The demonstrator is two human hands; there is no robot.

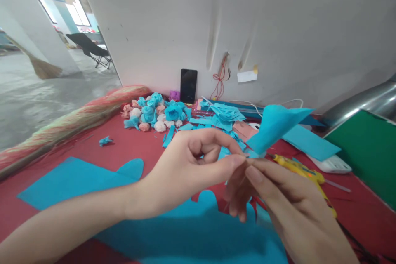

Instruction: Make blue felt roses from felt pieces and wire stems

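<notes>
Left hand (pixel 196 169) and right hand (pixel 287 194) in tight fingertip pinches, apparently at the base of a blue paper piece (pixel 275 127).

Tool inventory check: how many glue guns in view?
1: the yellow glue gun, just beyond the right hand, which partly covers it. Others could be hidden under the blue sheets.

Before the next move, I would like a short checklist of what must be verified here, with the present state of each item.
1. Left hand and right hand close together: ok.
2. Curled blue paper firmly gripped: cannot tell; its lower end is not clearly seen.
3. Glue gun near the right hand: ok, just beyond it.
4. Glue gun hot: cannot tell.
5. Cut blue strips tidied: not ok, they lie scattered.
6. Paper flowers apart from the hands: ok.
</notes>
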